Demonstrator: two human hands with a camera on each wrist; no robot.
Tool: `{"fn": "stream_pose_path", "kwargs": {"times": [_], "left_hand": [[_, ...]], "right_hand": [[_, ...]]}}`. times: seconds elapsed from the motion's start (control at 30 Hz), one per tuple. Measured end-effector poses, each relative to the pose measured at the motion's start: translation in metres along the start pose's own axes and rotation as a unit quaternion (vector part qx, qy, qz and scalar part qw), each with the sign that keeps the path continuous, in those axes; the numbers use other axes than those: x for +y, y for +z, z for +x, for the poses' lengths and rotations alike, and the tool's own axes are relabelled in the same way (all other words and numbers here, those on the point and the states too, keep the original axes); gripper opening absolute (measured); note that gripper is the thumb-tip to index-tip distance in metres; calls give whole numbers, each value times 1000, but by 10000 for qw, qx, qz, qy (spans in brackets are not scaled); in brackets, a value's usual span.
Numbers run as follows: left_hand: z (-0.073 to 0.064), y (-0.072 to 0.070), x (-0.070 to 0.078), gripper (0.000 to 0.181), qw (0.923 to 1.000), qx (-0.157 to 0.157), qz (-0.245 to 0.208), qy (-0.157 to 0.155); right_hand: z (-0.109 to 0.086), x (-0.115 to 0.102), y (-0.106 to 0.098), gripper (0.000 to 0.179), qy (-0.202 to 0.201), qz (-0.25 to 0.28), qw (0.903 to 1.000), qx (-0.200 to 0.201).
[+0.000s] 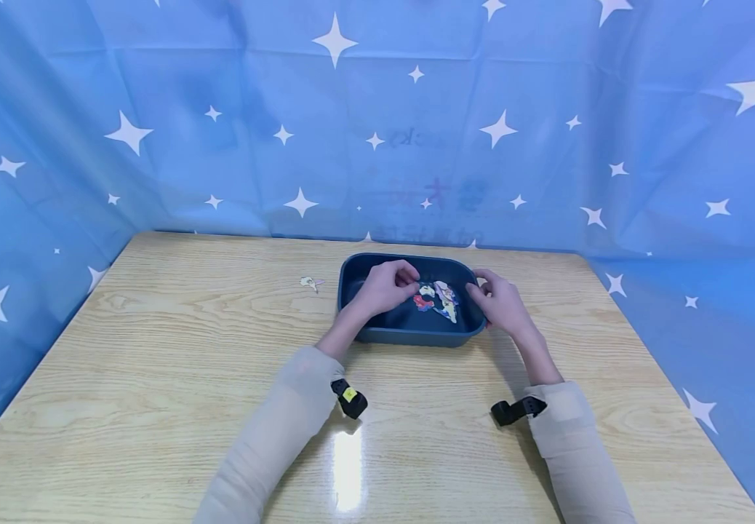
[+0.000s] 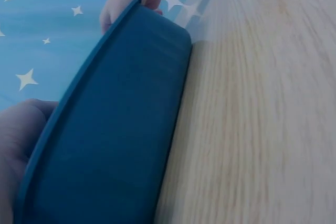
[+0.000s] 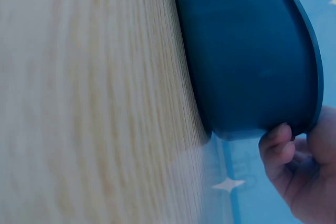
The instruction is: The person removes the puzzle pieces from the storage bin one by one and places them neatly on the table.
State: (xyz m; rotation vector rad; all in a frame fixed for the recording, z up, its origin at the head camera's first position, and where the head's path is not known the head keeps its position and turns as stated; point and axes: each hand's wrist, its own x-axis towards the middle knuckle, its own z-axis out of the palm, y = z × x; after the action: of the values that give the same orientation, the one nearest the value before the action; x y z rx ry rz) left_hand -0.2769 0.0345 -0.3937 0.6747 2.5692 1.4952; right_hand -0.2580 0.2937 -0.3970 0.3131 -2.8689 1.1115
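Observation:
A dark blue rectangular bin (image 1: 410, 338) stands on the table, with several flat colourful cutouts (image 1: 446, 298) lying inside toward its right end. My left hand (image 1: 387, 286) reaches over the near left part of the bin, its fingers bent and fingertips right beside the cutouts. I cannot tell whether a piece sits between its thumb and forefinger. At the right end my right hand (image 1: 500, 302) grips the bin's rim, thumb inside and fingers outside; the right wrist view shows its curled fingers (image 3: 277, 150) against the outer wall.
One small pale cutout (image 1: 312, 283) lies on the wooden table (image 1: 188, 364) left of the bin. Behind the table hangs a blue curtain (image 1: 246, 94) with white stars. A black wrist camera (image 1: 349, 399) sits on the left sleeve, another (image 1: 515, 411) on the right.

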Motion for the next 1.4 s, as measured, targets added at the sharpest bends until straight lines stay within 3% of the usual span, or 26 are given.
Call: {"fn": "stream_pose_path", "kwargs": {"times": [0.47,0.63,0.97,1.13,1.4], "left_hand": [[14,18,5,22,9951,-752,577,-268],[13,19,6,29,9901,-1038,932,-178],[13,21,3,21,9755,-1103,1895,-192],[15,22,0,9,9759,-1044,1884,-348],[14,19,2,14,9801,-1099,1571,-519]], "right_hand": [[0,1,2,45,68,17,10000,5],[0,1,2,45,83,30,10000,-1],[1,2,2,44,63,37,10000,-3],[1,2,1,45,34,23,10000,-11],[1,2,1,43,60,36,10000,-5]]}}
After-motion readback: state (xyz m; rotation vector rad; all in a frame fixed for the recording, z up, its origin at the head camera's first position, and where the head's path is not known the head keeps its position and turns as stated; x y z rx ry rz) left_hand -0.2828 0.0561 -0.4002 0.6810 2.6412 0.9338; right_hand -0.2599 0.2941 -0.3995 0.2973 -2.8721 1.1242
